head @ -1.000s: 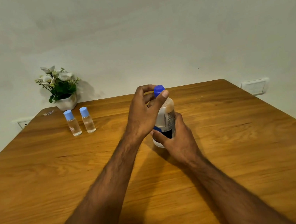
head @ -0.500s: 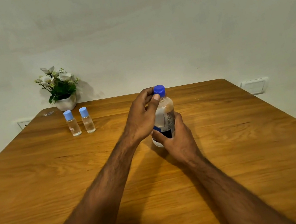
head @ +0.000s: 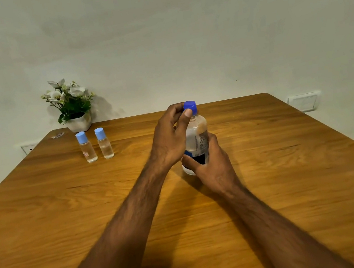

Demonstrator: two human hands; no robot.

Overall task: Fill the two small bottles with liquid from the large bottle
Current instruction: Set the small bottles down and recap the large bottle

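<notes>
The large clear plastic bottle with a printed label (head: 197, 141) stands on the wooden table (head: 295, 184) near its middle, long axis close to upright, its dark blue screw cap (head: 190, 106) on and pointing up. How much liquid it holds cannot be told behind the label and hands. The right hand (head: 213, 165) grips the lower body, fingers curled round the label. The left hand (head: 170, 139) pinches the cap between thumb and curled fingers.

Two small clear bottles stand upright, well apart from the large one, toward the far left of the table: the left small bottle with light blue cap (head: 86, 147) and the right small bottle with light blue cap (head: 104, 143), just beside each other, both capped. Each appears to hold some clear liquid; the level is uncertain.

Behind them, at the far edge, stands a white pot of white flowers and green leaves (head: 72, 106). A wall socket plate (head: 304, 102) shows at right. Nothing lies between the large bottle and the small ones.
</notes>
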